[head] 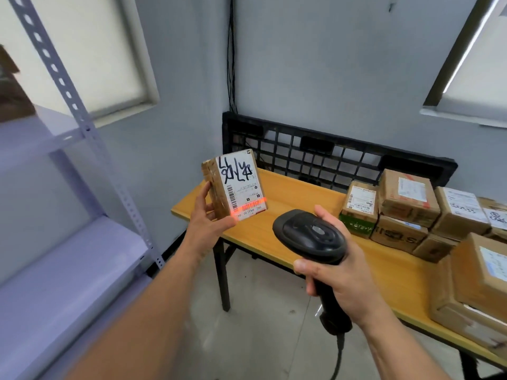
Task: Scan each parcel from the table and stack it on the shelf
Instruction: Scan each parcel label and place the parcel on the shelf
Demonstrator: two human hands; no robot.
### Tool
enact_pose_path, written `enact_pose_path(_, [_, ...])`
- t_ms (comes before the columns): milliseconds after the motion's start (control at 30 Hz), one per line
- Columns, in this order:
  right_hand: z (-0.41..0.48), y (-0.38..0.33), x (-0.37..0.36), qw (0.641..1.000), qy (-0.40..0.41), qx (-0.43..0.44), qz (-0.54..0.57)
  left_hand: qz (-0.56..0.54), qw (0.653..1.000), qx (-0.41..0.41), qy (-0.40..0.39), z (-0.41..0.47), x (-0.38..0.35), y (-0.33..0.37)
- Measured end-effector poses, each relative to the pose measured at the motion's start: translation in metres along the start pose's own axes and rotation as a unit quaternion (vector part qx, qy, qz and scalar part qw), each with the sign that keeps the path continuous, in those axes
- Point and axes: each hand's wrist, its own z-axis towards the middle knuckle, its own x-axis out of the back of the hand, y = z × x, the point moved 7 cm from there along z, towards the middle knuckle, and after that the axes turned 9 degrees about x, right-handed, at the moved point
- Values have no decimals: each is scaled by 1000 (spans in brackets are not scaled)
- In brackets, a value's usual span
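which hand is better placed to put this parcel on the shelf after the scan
Left, probably. The left hand holds the parcel and is on the side of the shelf; the right hand grips the scanner, nearer the table.

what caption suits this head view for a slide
Left hand holds a small parcel upright while right hand aims the scanner at its label.

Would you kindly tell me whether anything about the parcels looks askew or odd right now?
Only minor things. The parcel in the left hand is held upside down: its printed text reads inverted, though the red line from the scanner does cross a barcode. The boxes on the table are piled unevenly, some tilted.
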Motion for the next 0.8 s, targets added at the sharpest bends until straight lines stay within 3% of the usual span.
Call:
enact_pose_path(433, [-24, -36, -26, 985, -155, 68, 36, 18, 996, 8, 91, -88, 68, 30])
enact_pose_path(800, [-42, -26, -74, 959, -250, 63, 113, 77, 984, 21, 158, -164, 114, 25])
